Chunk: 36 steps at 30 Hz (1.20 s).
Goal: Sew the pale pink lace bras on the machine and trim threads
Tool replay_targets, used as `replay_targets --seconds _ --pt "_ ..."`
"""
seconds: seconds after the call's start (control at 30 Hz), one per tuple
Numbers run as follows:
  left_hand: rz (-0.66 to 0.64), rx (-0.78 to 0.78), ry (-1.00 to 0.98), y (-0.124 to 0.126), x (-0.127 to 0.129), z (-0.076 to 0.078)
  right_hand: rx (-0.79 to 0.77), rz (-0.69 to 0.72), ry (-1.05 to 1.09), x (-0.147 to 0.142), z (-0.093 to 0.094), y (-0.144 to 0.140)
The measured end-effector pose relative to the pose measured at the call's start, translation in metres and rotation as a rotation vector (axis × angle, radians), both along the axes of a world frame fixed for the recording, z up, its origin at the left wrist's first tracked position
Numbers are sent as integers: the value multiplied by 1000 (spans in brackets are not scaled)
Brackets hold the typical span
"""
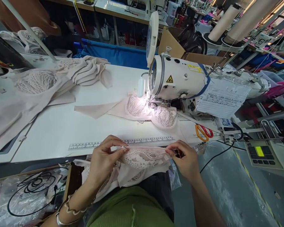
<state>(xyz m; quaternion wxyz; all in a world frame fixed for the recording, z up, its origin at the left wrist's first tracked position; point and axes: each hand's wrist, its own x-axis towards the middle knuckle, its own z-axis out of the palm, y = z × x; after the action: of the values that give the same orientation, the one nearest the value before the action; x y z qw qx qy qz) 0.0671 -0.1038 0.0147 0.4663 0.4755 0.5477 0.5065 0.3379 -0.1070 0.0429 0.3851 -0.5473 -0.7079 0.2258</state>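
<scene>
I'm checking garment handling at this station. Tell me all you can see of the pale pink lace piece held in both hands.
The pale pink lace garment piece is soft openwork lace joined to plain pink fabric that droops toward the lap. It is stretched level at the near edge of the white sewing table. The left hand pinches its left end, the right hand its right end.

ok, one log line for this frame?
left hand: pinches lace piece | right hand: pinches its other end | scissors: on table

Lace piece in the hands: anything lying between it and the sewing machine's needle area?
Yes. Another lace bra piece already lies under the sewing machine head, on the table. Both the left hand and right hand pinch the held lace piece at the table's near edge.
</scene>
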Motion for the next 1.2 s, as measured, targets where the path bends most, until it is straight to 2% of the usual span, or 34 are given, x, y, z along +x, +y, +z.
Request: replay_targets --seconds 0.1,0.17,0.23,0.3,0.37,0.43,0.5,0.6,0.7,0.83,0.97,1.2 --pt "-32 2 -99 2 0 -4 -90 92 88 9 13 4" --pt "-104 -22 -183 5 -2 -3 -158 190 184 18 23 6" --pt "-266 -62 -212 7 -5 4 -213 309 287 23 33 8" --pt "-477 -39 -148 9 -5 14 -249 395 324 19 41 8" --pt "-675 67 -47 9 2 24 -258 408 244 7 47 7" --pt "-785 192 15 8 15 31 -245 393 124 -9 48 6" --pt "-788 274 26 6 29 32 -229 406 58 -22 44 5" --pt "-702 315 -1 5 43 27 -218 374 49 -24 32 4" --pt "-674 281 -37 8 44 21 -273 301 110 -11 22 4" --pt "-674 265 -54 13 40 20 -332 352 149 3 19 6" --pt "-671 264 -48 15 40 22 -360 374 209 5 20 9" --pt "-676 247 -65 15 43 22 -399 185 276 -2 19 4"
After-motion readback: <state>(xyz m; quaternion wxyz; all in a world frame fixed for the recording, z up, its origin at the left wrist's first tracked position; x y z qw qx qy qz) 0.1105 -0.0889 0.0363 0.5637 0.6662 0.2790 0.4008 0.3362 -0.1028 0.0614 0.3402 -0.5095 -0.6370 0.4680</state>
